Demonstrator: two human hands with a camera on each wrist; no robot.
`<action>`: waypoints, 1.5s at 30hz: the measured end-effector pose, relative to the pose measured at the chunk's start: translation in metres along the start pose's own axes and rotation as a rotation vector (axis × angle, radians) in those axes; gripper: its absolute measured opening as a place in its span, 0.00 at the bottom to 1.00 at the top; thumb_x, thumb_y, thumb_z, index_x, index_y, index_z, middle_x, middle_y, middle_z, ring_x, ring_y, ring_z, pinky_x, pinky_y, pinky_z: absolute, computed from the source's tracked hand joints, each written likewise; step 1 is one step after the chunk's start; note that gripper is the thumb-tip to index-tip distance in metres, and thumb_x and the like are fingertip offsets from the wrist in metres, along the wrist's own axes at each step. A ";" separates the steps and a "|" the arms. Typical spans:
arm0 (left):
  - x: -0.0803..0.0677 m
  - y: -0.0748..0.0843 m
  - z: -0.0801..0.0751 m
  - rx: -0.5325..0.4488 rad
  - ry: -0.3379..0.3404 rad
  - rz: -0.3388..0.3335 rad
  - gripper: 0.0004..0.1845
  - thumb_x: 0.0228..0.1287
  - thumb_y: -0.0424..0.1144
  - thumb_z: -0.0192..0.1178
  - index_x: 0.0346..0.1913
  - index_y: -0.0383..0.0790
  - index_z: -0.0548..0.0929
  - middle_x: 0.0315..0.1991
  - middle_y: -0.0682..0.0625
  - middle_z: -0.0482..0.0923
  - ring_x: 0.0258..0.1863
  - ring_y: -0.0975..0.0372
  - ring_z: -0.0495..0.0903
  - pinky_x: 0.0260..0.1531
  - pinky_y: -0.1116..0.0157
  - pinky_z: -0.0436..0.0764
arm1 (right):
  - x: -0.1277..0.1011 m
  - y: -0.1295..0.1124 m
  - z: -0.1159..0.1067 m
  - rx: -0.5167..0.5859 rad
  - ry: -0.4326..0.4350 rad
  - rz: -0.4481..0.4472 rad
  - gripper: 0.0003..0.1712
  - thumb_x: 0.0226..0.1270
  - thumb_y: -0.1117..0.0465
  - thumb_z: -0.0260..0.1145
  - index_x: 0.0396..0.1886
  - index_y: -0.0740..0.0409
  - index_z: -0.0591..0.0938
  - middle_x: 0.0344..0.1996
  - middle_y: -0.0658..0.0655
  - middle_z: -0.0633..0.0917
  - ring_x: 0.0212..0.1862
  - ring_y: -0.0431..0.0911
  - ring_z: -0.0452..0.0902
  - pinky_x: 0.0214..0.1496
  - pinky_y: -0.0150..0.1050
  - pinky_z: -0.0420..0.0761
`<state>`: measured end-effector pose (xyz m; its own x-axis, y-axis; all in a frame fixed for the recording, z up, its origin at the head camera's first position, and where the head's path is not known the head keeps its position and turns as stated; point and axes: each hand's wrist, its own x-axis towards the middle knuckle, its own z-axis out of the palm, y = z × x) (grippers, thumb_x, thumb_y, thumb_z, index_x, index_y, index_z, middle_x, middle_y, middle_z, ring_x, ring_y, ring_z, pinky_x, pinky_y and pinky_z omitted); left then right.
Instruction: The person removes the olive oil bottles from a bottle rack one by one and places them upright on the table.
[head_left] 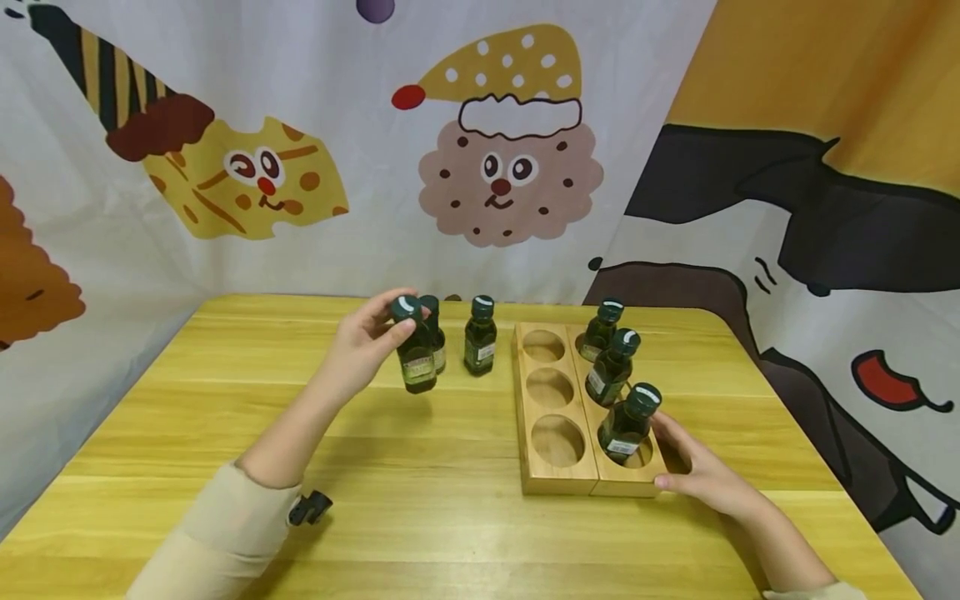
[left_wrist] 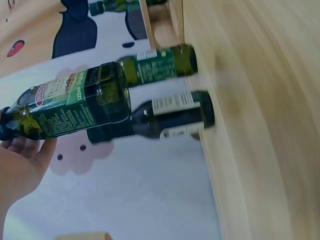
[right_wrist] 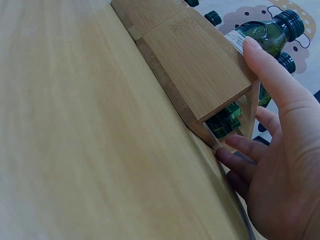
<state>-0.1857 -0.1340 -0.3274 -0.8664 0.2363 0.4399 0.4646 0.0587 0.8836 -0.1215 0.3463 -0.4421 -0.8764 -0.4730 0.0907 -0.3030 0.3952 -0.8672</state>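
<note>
My left hand (head_left: 367, 337) grips a small dark green olive-oil bottle (head_left: 417, 367) by its cap and neck, held above the table. Its label and square base show in the left wrist view. Just behind it, partly hidden, stands a similar bottle (head_left: 438, 354), with another bottle (head_left: 480, 337) to the right. My right hand (head_left: 705, 471) is at the near right corner of a wooden bottle rack (head_left: 558, 482), thumb at the front corner, fairly straight fingers along the open side. Closest to it, a bottle (head_left: 626, 429) leans slightly in the front right hole.
Two more bottles, a middle one (head_left: 611, 371) and a far one (head_left: 600, 333), sit in the rack's right row. Its left row shows three round holes. The yellow wood table (head_left: 450, 533) ends at a cartoon-print curtain (head_left: 360, 258). A black clip (head_left: 309, 507) is on the left sleeve.
</note>
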 end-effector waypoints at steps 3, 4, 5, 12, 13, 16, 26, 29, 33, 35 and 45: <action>0.000 0.000 -0.011 0.027 0.018 0.003 0.20 0.69 0.30 0.56 0.63 0.32 0.72 0.51 0.35 0.78 0.53 0.56 0.78 0.51 0.66 0.76 | 0.000 -0.002 0.001 0.006 0.003 -0.002 0.50 0.57 0.69 0.68 0.74 0.69 0.49 0.67 0.80 0.55 0.63 0.25 0.54 0.60 0.19 0.55; 0.000 0.000 -0.014 0.037 0.027 0.004 0.20 0.69 0.30 0.56 0.63 0.32 0.72 0.51 0.35 0.78 0.53 0.57 0.78 0.51 0.67 0.76 | 0.000 -0.002 0.001 0.007 0.002 -0.004 0.50 0.58 0.69 0.68 0.74 0.69 0.49 0.67 0.80 0.55 0.64 0.25 0.54 0.60 0.19 0.55; 0.000 -0.001 -0.018 0.045 0.036 0.005 0.20 0.70 0.31 0.56 0.63 0.32 0.72 0.51 0.35 0.78 0.53 0.58 0.78 0.51 0.67 0.75 | 0.000 -0.003 0.001 0.008 0.001 -0.006 0.50 0.58 0.69 0.68 0.74 0.69 0.49 0.66 0.80 0.55 0.64 0.25 0.54 0.60 0.19 0.55; 0.005 -0.003 -0.038 0.059 0.078 0.009 0.20 0.71 0.31 0.53 0.63 0.29 0.71 0.51 0.35 0.78 0.51 0.63 0.78 0.50 0.70 0.75 | -0.001 -0.004 0.000 0.005 -0.002 -0.008 0.51 0.59 0.66 0.68 0.74 0.70 0.48 0.66 0.81 0.54 0.63 0.23 0.53 0.60 0.18 0.55; 0.006 -0.003 -0.040 0.063 0.082 0.012 0.20 0.71 0.31 0.53 0.63 0.29 0.71 0.51 0.35 0.78 0.50 0.63 0.78 0.50 0.70 0.76 | -0.001 -0.003 0.000 0.004 -0.001 -0.009 0.51 0.59 0.66 0.68 0.74 0.70 0.48 0.66 0.81 0.54 0.63 0.23 0.53 0.60 0.18 0.55; 0.009 -0.004 -0.047 0.077 0.094 0.017 0.20 0.72 0.33 0.53 0.63 0.30 0.71 0.51 0.37 0.79 0.50 0.64 0.79 0.48 0.70 0.77 | -0.001 -0.002 0.000 0.004 0.000 -0.010 0.51 0.59 0.67 0.68 0.74 0.70 0.48 0.66 0.81 0.54 0.63 0.23 0.53 0.60 0.18 0.55; 0.023 -0.013 -0.064 0.138 0.136 -0.042 0.21 0.71 0.37 0.55 0.64 0.35 0.72 0.53 0.42 0.79 0.53 0.64 0.77 0.50 0.71 0.75 | -0.001 0.002 -0.001 0.013 -0.002 0.015 0.51 0.59 0.67 0.68 0.74 0.71 0.47 0.67 0.81 0.53 0.63 0.23 0.53 0.60 0.18 0.54; 0.026 -0.015 -0.067 0.141 0.134 -0.035 0.21 0.71 0.36 0.55 0.64 0.33 0.71 0.53 0.40 0.79 0.53 0.63 0.77 0.51 0.71 0.75 | -0.001 0.003 -0.001 0.016 -0.004 0.020 0.51 0.59 0.67 0.68 0.73 0.71 0.47 0.67 0.80 0.53 0.63 0.23 0.53 0.60 0.18 0.54; 0.027 -0.019 -0.070 0.140 0.129 -0.037 0.22 0.71 0.35 0.54 0.65 0.32 0.70 0.53 0.39 0.78 0.53 0.63 0.77 0.51 0.71 0.74 | 0.000 0.004 -0.002 0.017 -0.005 0.008 0.51 0.59 0.68 0.68 0.73 0.71 0.47 0.67 0.80 0.53 0.64 0.23 0.52 0.60 0.18 0.54; 0.027 -0.022 -0.071 0.145 0.129 -0.049 0.22 0.71 0.36 0.54 0.65 0.32 0.70 0.53 0.39 0.78 0.53 0.63 0.77 0.51 0.71 0.75 | 0.000 0.004 -0.002 0.017 -0.005 0.006 0.51 0.58 0.68 0.68 0.73 0.72 0.47 0.67 0.80 0.53 0.64 0.23 0.52 0.61 0.18 0.54; 0.024 -0.043 -0.067 0.174 0.095 -0.113 0.23 0.72 0.37 0.54 0.66 0.34 0.69 0.55 0.38 0.77 0.55 0.61 0.76 0.52 0.69 0.74 | -0.001 0.005 -0.001 0.011 -0.005 0.007 0.51 0.58 0.68 0.68 0.73 0.72 0.47 0.67 0.80 0.53 0.64 0.23 0.52 0.60 0.18 0.54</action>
<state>-0.2388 -0.1961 -0.3445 -0.9244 0.1265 0.3598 0.3807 0.2478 0.8909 -0.1229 0.3497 -0.4458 -0.8766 -0.4741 0.0822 -0.2925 0.3895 -0.8733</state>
